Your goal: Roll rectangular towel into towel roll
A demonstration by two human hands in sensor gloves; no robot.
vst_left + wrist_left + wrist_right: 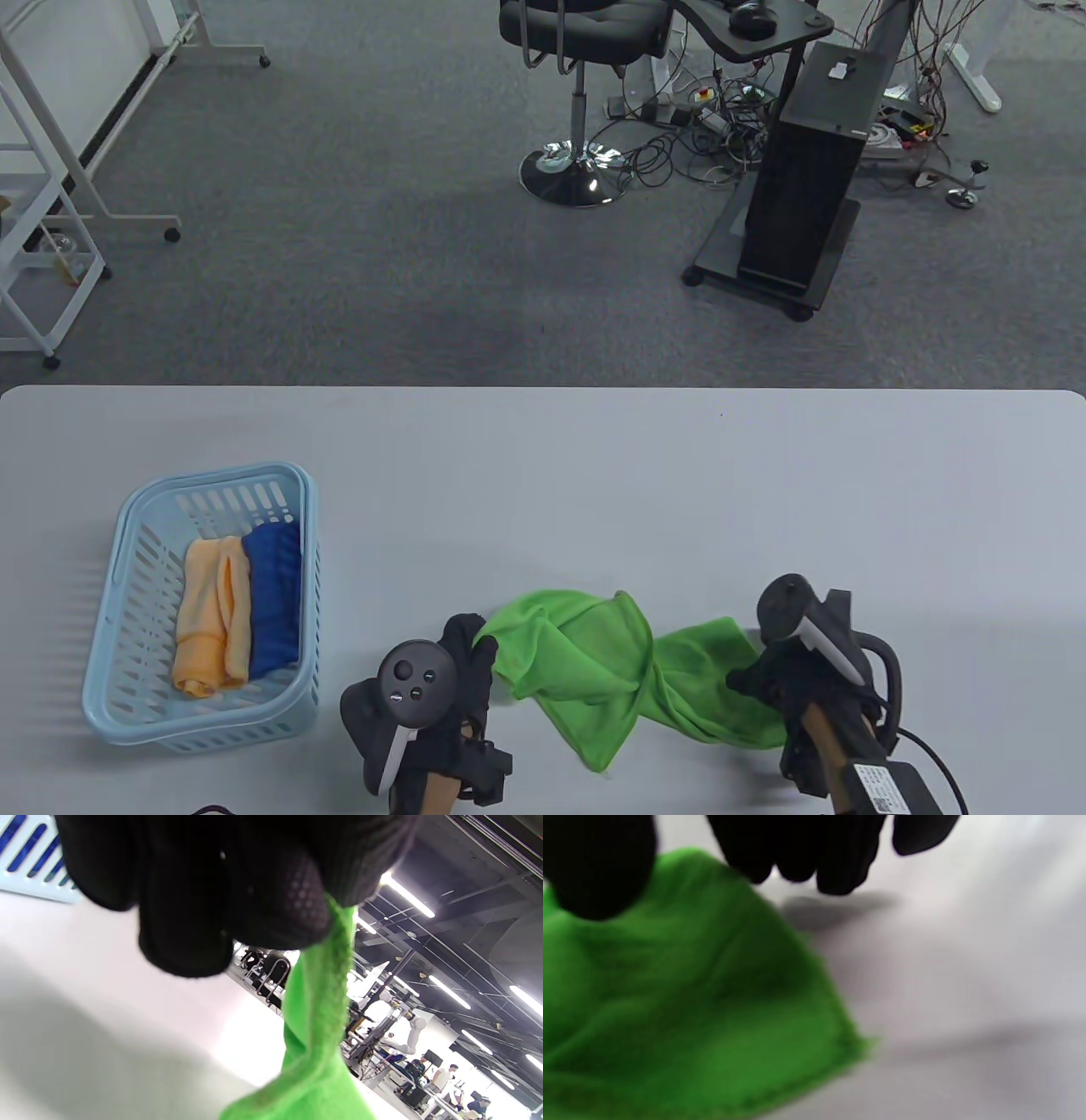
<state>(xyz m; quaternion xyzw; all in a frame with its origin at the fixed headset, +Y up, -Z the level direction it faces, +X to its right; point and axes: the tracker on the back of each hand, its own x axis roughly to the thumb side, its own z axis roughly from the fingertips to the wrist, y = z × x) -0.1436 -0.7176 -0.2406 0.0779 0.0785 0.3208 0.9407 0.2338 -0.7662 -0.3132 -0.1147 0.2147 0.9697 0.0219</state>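
A bright green towel [611, 671] lies twisted and crumpled near the table's front edge, stretched between my two hands. My left hand [471, 658] pinches the towel's left end; in the left wrist view the green towel [316, 1035] hangs from my curled fingers [254, 891]. My right hand [759, 679] holds the towel's right end, and the blurred right wrist view shows the green towel [683, 1005] under my thumb, with the other fingers [814, 853] curled above the table.
A light blue plastic basket [127, 679] stands at the left of the grey table [594, 484], holding an orange towel roll [208, 628] and a blue towel roll [276, 594]. Beyond the table's far edge are an office chair [585, 51] and a black stand [802, 195].
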